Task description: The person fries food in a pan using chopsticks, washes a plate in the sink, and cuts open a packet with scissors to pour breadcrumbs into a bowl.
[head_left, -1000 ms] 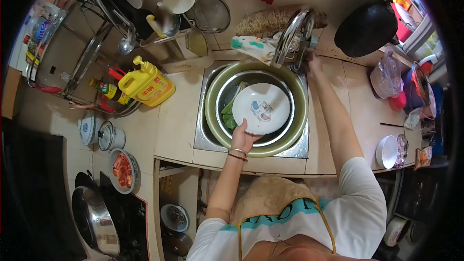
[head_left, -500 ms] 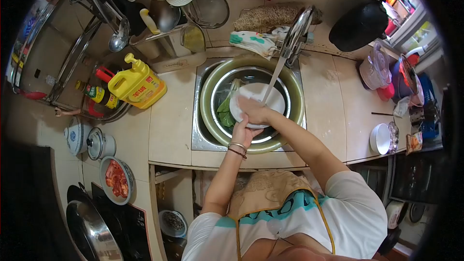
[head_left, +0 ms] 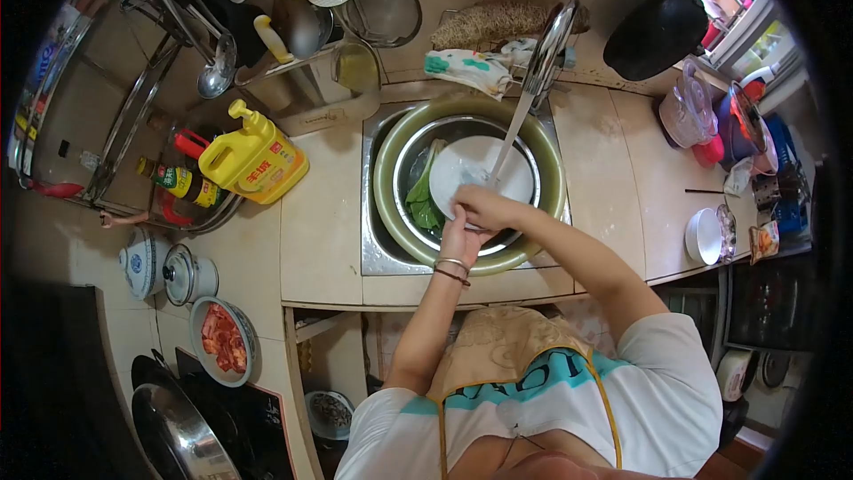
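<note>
A white plate (head_left: 462, 164) is held over a steel basin (head_left: 407, 164), which sits inside a larger green basin (head_left: 553, 204) in the sink (head_left: 373, 253). My left hand (head_left: 462, 238) grips the plate's near edge. My right hand (head_left: 484, 206) is closed against the plate's near part, close to my left thumb; whether anything is inside it is hidden. Water runs from the faucet (head_left: 551, 44) onto the plate. Green leafy vegetables (head_left: 424, 200) lie in the steel basin, left of the plate.
Left of the sink stand a yellow pump bottle (head_left: 255, 160), a lidded pot (head_left: 189, 276) and a bowl of meat (head_left: 222, 338). A white bowl (head_left: 704, 236) is on the right counter (head_left: 604, 187). A dark pan (head_left: 656, 31) hangs at the upper right.
My right hand has come from beside the faucet to the plate, then moved from its middle to its near edge. Water now flows. My left hand has kept hold of the plate.
</note>
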{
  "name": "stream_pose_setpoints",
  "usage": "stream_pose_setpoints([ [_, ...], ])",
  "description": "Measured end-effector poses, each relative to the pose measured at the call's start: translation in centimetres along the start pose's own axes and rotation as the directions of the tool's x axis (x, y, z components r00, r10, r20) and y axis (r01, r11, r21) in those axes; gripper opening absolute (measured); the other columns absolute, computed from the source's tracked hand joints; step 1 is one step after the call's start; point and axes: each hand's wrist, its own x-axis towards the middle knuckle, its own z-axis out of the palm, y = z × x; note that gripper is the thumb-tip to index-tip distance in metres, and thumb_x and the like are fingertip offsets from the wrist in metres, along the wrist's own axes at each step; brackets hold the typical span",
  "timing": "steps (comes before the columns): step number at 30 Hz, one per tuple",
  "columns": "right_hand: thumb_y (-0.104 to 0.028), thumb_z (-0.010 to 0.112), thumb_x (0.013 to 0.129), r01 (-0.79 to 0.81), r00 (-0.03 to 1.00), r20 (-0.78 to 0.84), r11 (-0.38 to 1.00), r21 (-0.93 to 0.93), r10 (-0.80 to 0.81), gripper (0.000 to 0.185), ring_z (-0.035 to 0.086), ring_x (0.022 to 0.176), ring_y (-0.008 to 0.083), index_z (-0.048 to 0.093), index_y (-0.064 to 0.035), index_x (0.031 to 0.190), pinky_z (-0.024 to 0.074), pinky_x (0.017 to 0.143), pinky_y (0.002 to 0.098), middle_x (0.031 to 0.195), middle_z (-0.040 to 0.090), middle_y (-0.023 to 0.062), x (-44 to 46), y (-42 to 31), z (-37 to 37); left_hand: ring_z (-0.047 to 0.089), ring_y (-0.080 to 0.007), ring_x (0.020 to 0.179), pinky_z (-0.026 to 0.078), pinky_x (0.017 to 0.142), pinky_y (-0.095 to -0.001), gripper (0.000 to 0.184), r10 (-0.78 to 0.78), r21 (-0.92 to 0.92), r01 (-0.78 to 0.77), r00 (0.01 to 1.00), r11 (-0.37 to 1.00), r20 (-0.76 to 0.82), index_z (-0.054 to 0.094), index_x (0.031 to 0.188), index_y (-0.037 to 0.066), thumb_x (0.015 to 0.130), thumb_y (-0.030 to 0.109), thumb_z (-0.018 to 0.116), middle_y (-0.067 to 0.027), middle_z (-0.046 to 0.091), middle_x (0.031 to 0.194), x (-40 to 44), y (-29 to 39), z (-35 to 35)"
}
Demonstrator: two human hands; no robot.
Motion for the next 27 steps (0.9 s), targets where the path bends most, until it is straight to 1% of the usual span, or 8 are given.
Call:
stream_pose_setpoints([
  [2, -0.015, 0.063, 0.076, -0.044, 0.993, 0.109, 0.999, 0.021, 0.042, 0.016, 0.057, 0.08, 0.0367, 0.06, -0.0006, 0.081, 0.046, 0.074, 0.0405, 0.082, 0.059, 0.0192, -2.5, 1.4, -1.0, 0.047, -0.0356, 0.119, 0.043, 0.094, -0.0568, 0.048, 0.082, -0.012, -0.082, 0.996, 0.997, -0.02, 0.03, 0.134, 0.0, 0.099, 0.032, 0.036, -0.018, 0.043, 0.133, -0.3, 0.2, 0.5],
  [4, -0.014, 0.063, 0.072, 0.051, 0.998, 0.039, 0.955, -0.293, -0.041, 0.013, 0.057, 0.078, 0.0362, 0.062, -0.0016, 0.074, 0.0454, 0.073, 0.0431, 0.082, 0.059, 0.0197, -3.6, 6.5, -2.5, 0.043, -0.0358, 0.123, 0.042, 0.094, -0.0588, 0.049, 0.16, 0.119, -0.157, 0.987, 0.98, -0.016, 0.021, 0.14, 0.007, 0.099, 0.031, 0.036, -0.0169, 0.038, 0.137, -0.4, 0.5, 0.8],
  [8, -0.013, 0.064, 0.07, -0.171, 0.956, -0.293, 0.851, -0.496, 0.021, 0.017, 0.058, 0.078, 0.0375, 0.062, 0.0031, 0.075, 0.047, 0.073, 0.0455, 0.08, 0.059, 0.0218, -1.6, 5.3, -2.1, 0.042, -0.0355, 0.123, 0.043, 0.094, -0.058, 0.049, 0.136, 0.104, -0.131, 0.99, 0.986, -0.04, 0.02, 0.14, 0.011, 0.099, 0.028, 0.038, -0.0167, 0.036, 0.138, -0.3, 0.1, 0.9],
  [10, -0.017, 0.066, 0.073, -0.303, 0.897, -0.321, 0.952, 0.056, 0.304, 0.019, 0.061, 0.081, 0.0382, 0.062, 0.001, 0.079, 0.0486, 0.074, 0.0421, 0.086, 0.061, 0.023, -1.4, 2.8, 0.8, 0.042, -0.0356, 0.124, 0.042, 0.094, -0.0585, 0.048, 0.175, 0.088, -0.172, 0.984, 0.981, -0.034, 0.02, 0.14, 0.012, 0.099, 0.028, 0.039, -0.0166, 0.036, 0.138, 0.1, -0.1, 0.0],
  [12, -0.012, 0.063, 0.073, -0.066, 0.95, -0.308, 0.997, -0.036, 0.052, 0.012, 0.058, 0.076, 0.0371, 0.06, -0.0025, 0.08, 0.0471, 0.069, 0.0408, 0.081, 0.06, 0.0184, -2.1, 3.1, 3.2, 0.042, -0.0357, 0.124, 0.041, 0.095, -0.0591, 0.048, 0.237, 0.079, -0.234, 0.971, 0.969, -0.024, 0.019, 0.141, 0.014, 0.099, 0.027, 0.039, -0.0165, 0.036, 0.138, 0.3, 0.2, -0.3],
  [16, -0.012, 0.064, 0.072, -0.154, 0.92, -0.389, 0.957, -0.245, 0.048, 0.014, 0.058, 0.074, 0.038, 0.06, -0.0001, 0.077, 0.0475, 0.068, 0.0405, 0.076, 0.06, 0.018, -0.9, 7.8, 1.8, 0.041, -0.0369, 0.124, 0.041, 0.094, -0.0609, 0.049, 0.251, 0.1, -0.238, 0.958, 0.966, -0.141, 0.017, 0.141, 0.016, 0.099, 0.025, 0.039, -0.0164, 0.035, 0.139, -0.7, 0.1, 1.4],
  [20, -0.01, 0.061, 0.073, -0.254, 0.859, -0.476, 0.964, -0.074, 0.19, 0.015, 0.056, 0.08, 0.039, 0.059, 0.0014, 0.083, 0.0458, 0.071, 0.0442, 0.085, 0.058, 0.0217, 3.0, 4.4, -0.4, 0.04, -0.0367, 0.125, 0.04, 0.096, -0.06, 0.049, 0.139, 0.032, -0.139, 0.99, 0.99, -0.004, 0.021, 0.141, 0.012, 0.098, 0.03, 0.038, -0.0177, 0.035, 0.14, 0.3, -0.1, -0.5],
  [27, -0.005, 0.056, 0.074, -0.025, 0.99, -0.138, 0.96, -0.278, -0.014, 0.011, 0.053, 0.084, 0.0399, 0.057, 0.0016, 0.084, 0.0456, 0.075, 0.0447, 0.091, 0.055, 0.0213, -0.4, 6.8, 2.1, 0.043, -0.0353, 0.123, 0.043, 0.095, -0.058, 0.049, 0.256, -0.032, -0.259, 0.964, 0.965, -0.073, 0.021, 0.14, 0.012, 0.098, 0.027, 0.04, -0.0156, 0.035, 0.139, 0.5, -0.1, -0.8],
])
